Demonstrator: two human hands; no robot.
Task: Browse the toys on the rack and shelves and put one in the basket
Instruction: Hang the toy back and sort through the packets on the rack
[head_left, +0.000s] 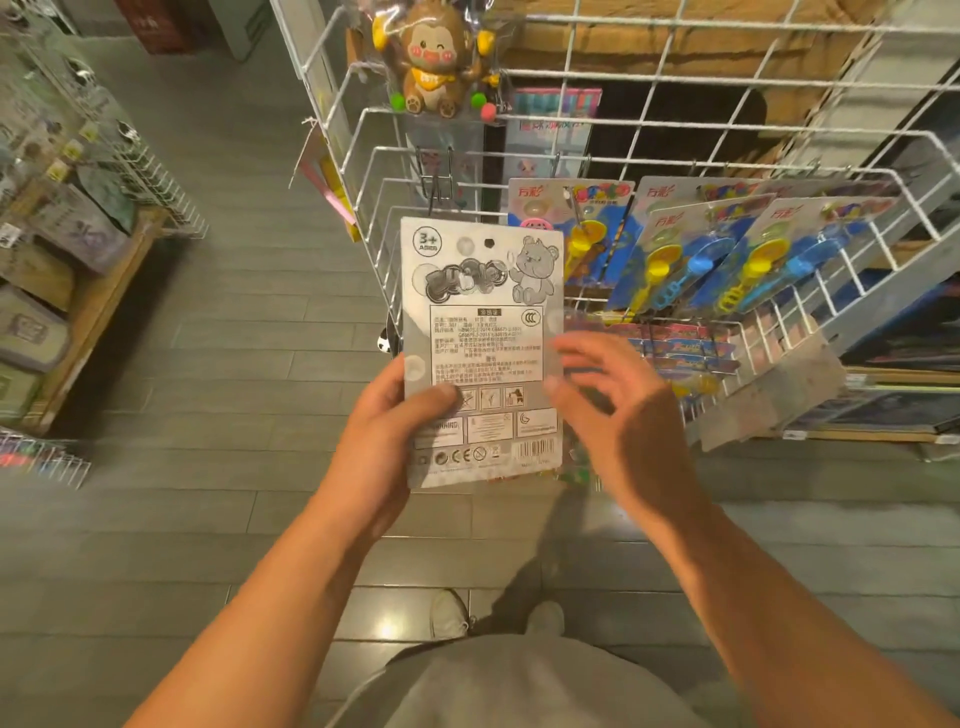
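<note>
Left hand (395, 415): thumb and fingers clamped on the toy card's (483, 338) lower left edge, printed back facing up.
Right hand (618, 410): fingers spread, blurred, just beside the card's right edge; contact unclear.
Basket: not visible.
Advice: steady the card with both hands, read, then decide.

One toy card (483, 332) is held up, printed back toward the camera; two hands (387, 410) are in view, left and right (621, 410); one brown monkey toy (435, 57) hangs at the far top of the one white wire rack (675, 135); four bubble-wand cards (670, 244) show in the rack's right-hand row, though overlap may hide more; two shoes (449, 613) stand on the floor; one wooden shelf unit (93, 306) stands at the left.
</note>
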